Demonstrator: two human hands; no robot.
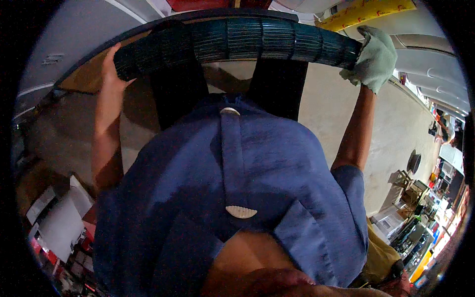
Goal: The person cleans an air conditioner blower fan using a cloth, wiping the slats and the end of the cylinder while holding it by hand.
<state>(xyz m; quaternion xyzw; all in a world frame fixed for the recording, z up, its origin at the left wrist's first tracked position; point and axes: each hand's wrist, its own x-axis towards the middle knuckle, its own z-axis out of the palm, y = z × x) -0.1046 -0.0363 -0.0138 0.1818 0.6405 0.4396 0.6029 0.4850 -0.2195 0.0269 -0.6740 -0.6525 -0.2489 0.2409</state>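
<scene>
A long dark ribbed cylinder (pixel 259 39), with fine slats or wires and several cross bands, lies crosswise in front of my body. It may be a ribbed coil or blower rotor; I cannot tell exactly. My left hand (pixel 113 70) is bare and grips its left end, with the fingers above and the thumb below. At its right end my right hand (pixel 374 55) holds it through a pale green cloth or glove, which hides the fingers. A dark curved rim (pixel 237 14) runs just beyond the cylinder.
White curved panels (pixel 426 59) stand at the right, beside a yellow printed wrap (pixel 367 13). A grey panel (pixel 70 48) is at the left. Farther right are a round dark object (pixel 413 162) on the floor, cluttered equipment (pixel 415 230) and another person (pixel 447 128).
</scene>
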